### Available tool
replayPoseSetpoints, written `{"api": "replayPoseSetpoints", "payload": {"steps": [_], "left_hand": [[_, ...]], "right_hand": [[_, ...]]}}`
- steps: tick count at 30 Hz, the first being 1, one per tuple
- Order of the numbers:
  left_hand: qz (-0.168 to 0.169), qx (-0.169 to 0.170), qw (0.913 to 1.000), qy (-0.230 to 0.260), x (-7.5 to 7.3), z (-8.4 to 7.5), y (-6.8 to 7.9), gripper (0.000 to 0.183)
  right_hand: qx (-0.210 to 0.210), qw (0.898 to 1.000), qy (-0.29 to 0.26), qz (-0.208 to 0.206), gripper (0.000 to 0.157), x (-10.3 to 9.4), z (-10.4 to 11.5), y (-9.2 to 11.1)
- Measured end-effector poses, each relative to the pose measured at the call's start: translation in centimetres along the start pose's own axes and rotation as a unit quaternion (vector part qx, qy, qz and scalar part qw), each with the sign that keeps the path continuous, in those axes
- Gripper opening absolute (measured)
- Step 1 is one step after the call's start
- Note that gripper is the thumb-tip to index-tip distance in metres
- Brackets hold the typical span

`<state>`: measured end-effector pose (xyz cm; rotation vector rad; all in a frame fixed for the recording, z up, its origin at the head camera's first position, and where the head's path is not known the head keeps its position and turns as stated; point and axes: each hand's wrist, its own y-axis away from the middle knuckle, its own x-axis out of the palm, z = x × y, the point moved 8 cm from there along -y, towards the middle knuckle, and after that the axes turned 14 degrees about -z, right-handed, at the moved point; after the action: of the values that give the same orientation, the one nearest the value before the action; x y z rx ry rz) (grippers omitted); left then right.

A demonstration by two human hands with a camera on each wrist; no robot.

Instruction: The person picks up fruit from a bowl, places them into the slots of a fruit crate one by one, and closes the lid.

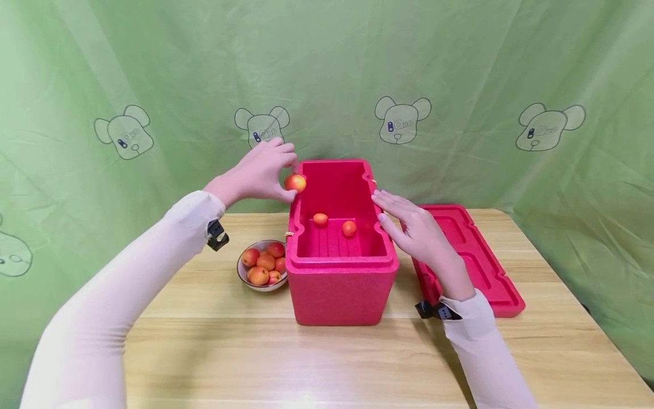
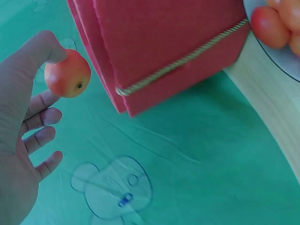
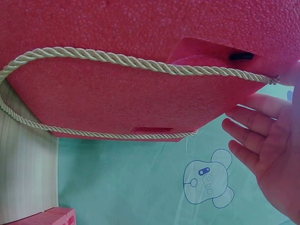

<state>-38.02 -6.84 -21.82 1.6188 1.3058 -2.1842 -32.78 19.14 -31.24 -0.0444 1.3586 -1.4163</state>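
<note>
My left hand (image 1: 260, 170) pinches a red-and-yellow apricot (image 1: 295, 183) between thumb and fingers, at the left rim of a red foam box (image 1: 342, 295). In the left wrist view the apricot (image 2: 68, 74) shows its dark stem end, and the other fingers are spread below it. The box is uncovered, and two apricots lie on its ribbed floor, one left (image 1: 320, 220) and one right (image 1: 349, 228). With fingers fairly straight, my right hand (image 1: 416, 230) rests against the box's right rim; in the right wrist view its fingers (image 3: 251, 119) lie along the outer wall.
Left of the box, a dark-rimmed bowl (image 1: 264, 288) holds several apricots. The red lid (image 1: 475, 255) lies on the wooden table (image 1: 245, 346) at the right. Twisted rope (image 3: 131, 61) loops along the box's side. A green curtain (image 1: 327, 57) with bear outlines hangs behind.
</note>
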Motion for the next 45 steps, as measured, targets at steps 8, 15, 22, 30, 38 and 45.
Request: {"api": "replayPoseSetpoints", "payload": {"steps": [8,15,22,30,38,45], "left_hand": [[0.023,0.012,0.9997,0.001,0.5,-2.1,-2.3,0.032],[0.043,0.023,0.9987,-0.012,1.1,-3.4,-3.9,0.034],[0.051,0.039,0.9977,-0.022,1.5,-4.6,-5.0,0.032],[0.057,0.053,0.9965,-0.029,2.3,-5.3,-5.2,0.032],[0.071,0.054,0.9954,-0.034,3.9,-5.2,-4.3,0.031],[0.079,0.05,0.9952,-0.03,4.3,-4.9,-3.6,0.03]], "right_hand": [[-0.002,1.0,0.001,0.002,0.054,0.0,0.3,-0.1],[-0.003,1.0,-0.001,-0.002,0.054,-0.1,0.3,-0.1],[-0.006,1.0,-0.001,-0.006,0.052,0.0,0.3,0.0],[-0.007,1.0,0.002,-0.007,0.052,-0.1,0.3,-0.1],[-0.009,1.0,0.001,-0.008,0.053,-0.1,0.4,-0.1],[-0.007,1.0,-0.001,-0.007,0.054,-0.1,0.3,0.0]]}}
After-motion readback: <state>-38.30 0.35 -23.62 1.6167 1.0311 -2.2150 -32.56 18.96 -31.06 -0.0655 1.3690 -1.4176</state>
